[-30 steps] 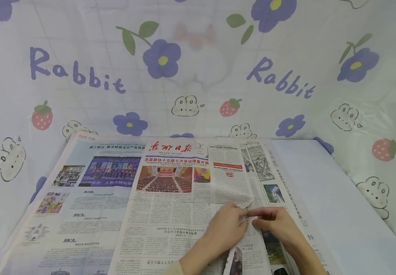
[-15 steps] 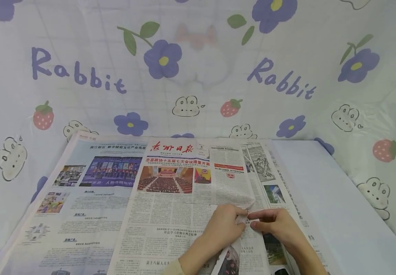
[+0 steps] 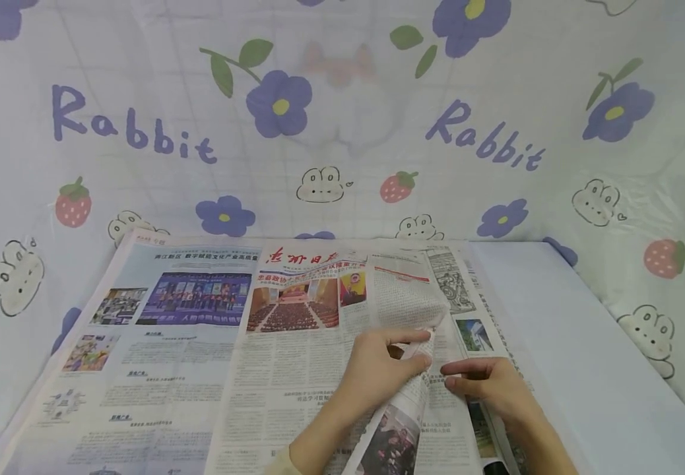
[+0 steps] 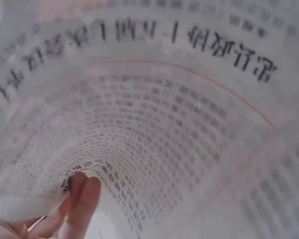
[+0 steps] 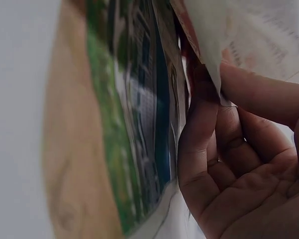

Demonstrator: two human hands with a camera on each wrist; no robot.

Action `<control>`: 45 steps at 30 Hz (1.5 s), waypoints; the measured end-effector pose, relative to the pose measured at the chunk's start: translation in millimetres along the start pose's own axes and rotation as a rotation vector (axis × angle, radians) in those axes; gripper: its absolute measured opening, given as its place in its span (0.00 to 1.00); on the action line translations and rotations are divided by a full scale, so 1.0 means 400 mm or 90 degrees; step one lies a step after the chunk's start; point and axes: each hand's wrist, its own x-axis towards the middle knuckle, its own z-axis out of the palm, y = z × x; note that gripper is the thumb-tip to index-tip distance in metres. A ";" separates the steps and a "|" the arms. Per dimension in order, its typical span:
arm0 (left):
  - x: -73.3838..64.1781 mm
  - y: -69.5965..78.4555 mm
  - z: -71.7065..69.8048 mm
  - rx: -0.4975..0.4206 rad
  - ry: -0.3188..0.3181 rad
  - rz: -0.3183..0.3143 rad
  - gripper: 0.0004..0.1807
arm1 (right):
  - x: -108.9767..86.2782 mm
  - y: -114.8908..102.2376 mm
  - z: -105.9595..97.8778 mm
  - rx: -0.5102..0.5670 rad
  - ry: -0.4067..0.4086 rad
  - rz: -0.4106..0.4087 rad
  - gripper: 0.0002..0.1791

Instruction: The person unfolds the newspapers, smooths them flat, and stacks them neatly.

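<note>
A newspaper (image 3: 283, 356) lies spread in the middle of the head view. My left hand (image 3: 372, 369) pinches the right part of its top page between thumb and fingers; the page curls up there, showing a photo on its turned side. In the left wrist view, the page (image 4: 139, 114) bends around the fingertips (image 4: 84, 199). A little to the right, my right hand (image 3: 493, 386) pinches a sheet's edge between thumb and index finger. The right wrist view shows that sheet's edge (image 5: 213, 74) between its fingers, beside several layered pages (image 5: 134, 109).
More newspaper pages (image 3: 158, 369) with photos lie flat at the left. Other pages (image 3: 476, 333) stick out at the right, beside the white tabletop (image 3: 592, 343). A curtain (image 3: 366, 132) with flowers and rabbits hangs behind the table.
My left hand has risen away from me, lifting and curling the page more, so the masthead now buckles. My right hand has shifted slightly right, and the gap between the hands has widened.
</note>
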 end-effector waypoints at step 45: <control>-0.224 0.098 -0.619 -0.032 0.245 -0.005 0.26 | 0.002 0.015 -0.041 -0.012 0.054 0.062 0.19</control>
